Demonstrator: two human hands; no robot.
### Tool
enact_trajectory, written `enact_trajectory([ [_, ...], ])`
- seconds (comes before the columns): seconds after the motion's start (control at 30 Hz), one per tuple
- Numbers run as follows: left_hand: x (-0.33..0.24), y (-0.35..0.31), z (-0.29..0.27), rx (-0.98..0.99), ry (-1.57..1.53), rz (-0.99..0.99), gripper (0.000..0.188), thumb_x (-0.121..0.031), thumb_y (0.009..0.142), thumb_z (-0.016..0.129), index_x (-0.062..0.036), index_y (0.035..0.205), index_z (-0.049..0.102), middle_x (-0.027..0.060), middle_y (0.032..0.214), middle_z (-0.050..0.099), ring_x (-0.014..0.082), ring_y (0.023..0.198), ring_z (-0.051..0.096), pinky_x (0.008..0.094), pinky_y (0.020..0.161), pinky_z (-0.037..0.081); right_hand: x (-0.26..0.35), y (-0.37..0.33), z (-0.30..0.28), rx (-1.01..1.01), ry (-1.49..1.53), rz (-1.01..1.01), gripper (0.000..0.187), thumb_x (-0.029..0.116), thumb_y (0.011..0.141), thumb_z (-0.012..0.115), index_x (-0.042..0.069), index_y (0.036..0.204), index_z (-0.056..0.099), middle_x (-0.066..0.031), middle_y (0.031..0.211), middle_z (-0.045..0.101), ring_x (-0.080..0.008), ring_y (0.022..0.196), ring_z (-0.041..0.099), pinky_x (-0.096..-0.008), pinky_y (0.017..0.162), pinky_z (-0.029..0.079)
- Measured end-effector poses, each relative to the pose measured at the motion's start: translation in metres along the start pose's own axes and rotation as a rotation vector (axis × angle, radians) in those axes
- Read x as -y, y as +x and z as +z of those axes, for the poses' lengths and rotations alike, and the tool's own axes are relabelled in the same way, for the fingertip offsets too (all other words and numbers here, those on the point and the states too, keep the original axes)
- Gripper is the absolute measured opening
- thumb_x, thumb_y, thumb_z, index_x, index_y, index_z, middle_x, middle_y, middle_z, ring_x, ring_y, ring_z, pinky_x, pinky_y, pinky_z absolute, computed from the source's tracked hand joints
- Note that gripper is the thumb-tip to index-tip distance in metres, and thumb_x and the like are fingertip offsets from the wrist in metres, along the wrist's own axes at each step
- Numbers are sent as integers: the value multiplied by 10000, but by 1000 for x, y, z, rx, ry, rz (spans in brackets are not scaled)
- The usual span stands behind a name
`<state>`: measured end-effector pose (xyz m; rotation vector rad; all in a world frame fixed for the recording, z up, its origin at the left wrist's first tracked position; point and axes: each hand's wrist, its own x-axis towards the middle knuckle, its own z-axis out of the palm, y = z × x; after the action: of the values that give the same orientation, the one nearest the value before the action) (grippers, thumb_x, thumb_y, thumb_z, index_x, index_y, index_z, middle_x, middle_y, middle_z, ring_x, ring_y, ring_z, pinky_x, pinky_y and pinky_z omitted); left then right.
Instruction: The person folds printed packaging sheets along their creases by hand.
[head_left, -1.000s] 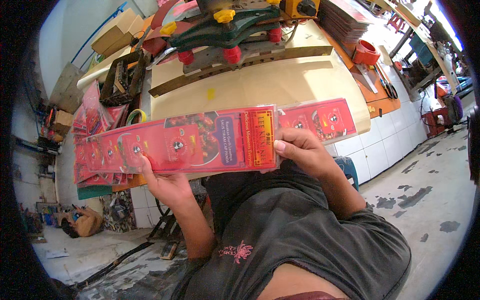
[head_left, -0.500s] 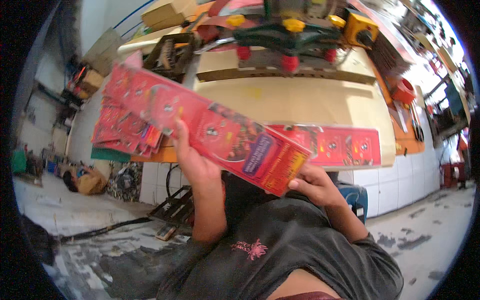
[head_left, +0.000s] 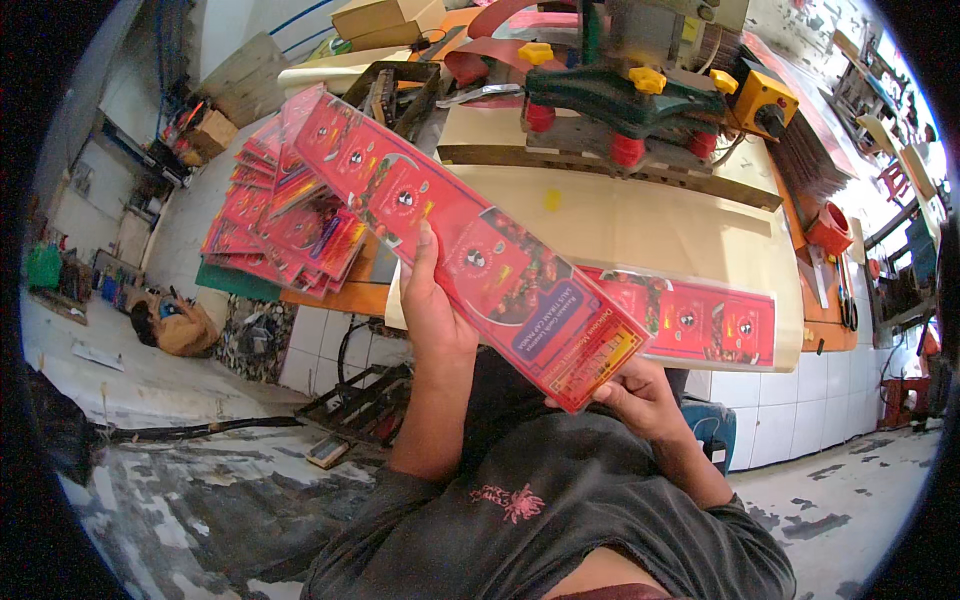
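Observation:
A long red printed plastic packaging strip (head_left: 500,270) slants across in front of me, its far-left end higher than its near-right end. My left hand (head_left: 438,305) is closed on its lower edge near the middle, with the thumb on the printed face. At the near-right corner my right hand (head_left: 643,396) pinches it, thumb on top; the other fingers are partly hidden. Behind the strip's right end, another red printed strip (head_left: 715,322) lies flat on the cream work surface (head_left: 620,220). To the left, a loose pile of red printed packages (head_left: 285,235) is fanned out, partly covered by the held strip.
A green press-like machine (head_left: 640,105) with yellow knobs and red bumpers stands over the table's back. Scissors (head_left: 848,300) and a red tape roll (head_left: 829,230) are at the right. A dark tray (head_left: 400,95) sits back left. Another person (head_left: 180,328) crouches on the floor, far left.
The view has shifted so the scene sits farther right and lower. The held strip slants more steeply now, and both hands keep their hold on it.

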<state>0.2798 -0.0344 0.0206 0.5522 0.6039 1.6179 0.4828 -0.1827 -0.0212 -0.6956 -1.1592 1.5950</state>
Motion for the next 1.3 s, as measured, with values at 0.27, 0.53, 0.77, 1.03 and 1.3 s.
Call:
enact_trajectory([
  [0.27, 3, 0, -4, 6, -39, -23, 347, -197, 1000, 605, -55, 1304, 517, 93, 1204, 638, 212, 1074, 653, 394, 911, 562, 1, 2, 9, -29, 8, -17, 290, 164, 1006, 585, -69, 1176, 610, -167, 1139, 696, -227, 1043, 673, -359, 932, 524],
  [0.53, 15, -2, -10, 4, -35, -75, 385, -250, 1002, 607, -60, 1322, 511, 90, 1214, 637, 220, 1085, 649, 415, 911, 559, -3, 0, 8, -66, -57, 12, 298, 188, 1014, 576, -51, 1188, 608, -155, 1115, 702, -217, 1023, 679, -353, 903, 539],
  [0.77, -3, 0, 9, -25, 122, 147, 478, -261, 1001, 611, -55, 1397, 439, 111, 1291, 583, 238, 1149, 609, 440, 967, 523, 3, 12, -2, -173, -103, 61, 300, 225, 1006, 584, -57, 1094, 635, -167, 983, 710, -245, 919, 706, -313, 746, 589],
  [1.03, -1, 1, 16, 39, 135, 240, 492, -248, 1004, 600, -37, 1410, 418, 114, 1304, 565, 239, 1159, 599, 450, 989, 513, 18, 20, -1, -389, -454, -20, 315, 297, 1023, 582, 7, 934, 667, -29, 689, 669, -43, 548, 549, -208, 491, 394],
  [1.3, 3, 4, 7, 17, 153, 220, 461, -245, 1003, 602, -14, 1375, 457, 118, 1310, 575, 237, 1151, 608, 445, 988, 516, 32, 8, 2, -404, -492, 24, 300, 253, 1016, 593, 15, 843, 646, -34, 619, 633, -69, 552, 575, -245, 511, 418],
])
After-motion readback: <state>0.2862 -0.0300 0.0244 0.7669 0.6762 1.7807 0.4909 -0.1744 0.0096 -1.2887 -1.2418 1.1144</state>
